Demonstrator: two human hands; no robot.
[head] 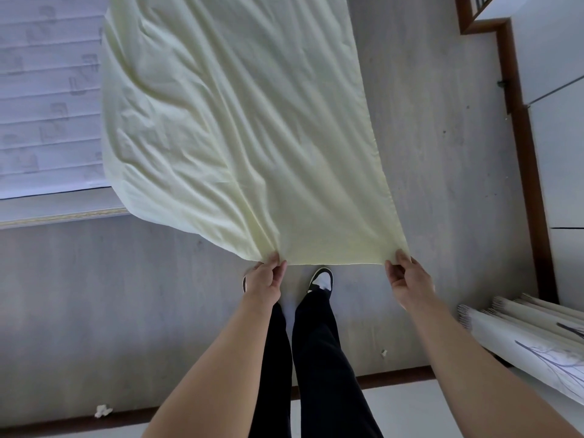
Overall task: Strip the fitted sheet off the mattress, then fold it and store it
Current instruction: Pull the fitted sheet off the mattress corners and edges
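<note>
Sheet (240,121): pale yellow, creased, held out in front of the person. Its near edge is stretched fairly taut between the two hands; the rest is spread away from the person, its left part lying on the mattress, its right part hanging over the floor. Folds are gathered toward the left grip.

Left hand (264,281): the sheet's near edge is pinched between thumb and curled fingers, at a bunched part of the fabric.

Right hand (407,278): the near right corner of the sheet is pinched between thumb and curled fingers. The two hands are held well apart, at about the same height.

Mattress (47,105): white, quilted in bands with a faint pattern, seen at the left; its right part is covered by the sheet.

Floor (442,153): grey wood-look boards, edged by a brown skirting (524,147) at the right.

Legs (319,358): clothed in black trousers; one black-and-white shoe (322,279) is seen between the hands.

Rolls (531,339): pale, printed with thin dark lines, laid together at the lower right.

Scrap (103,410): white, crumpled, on the floor at the lower left.
</note>
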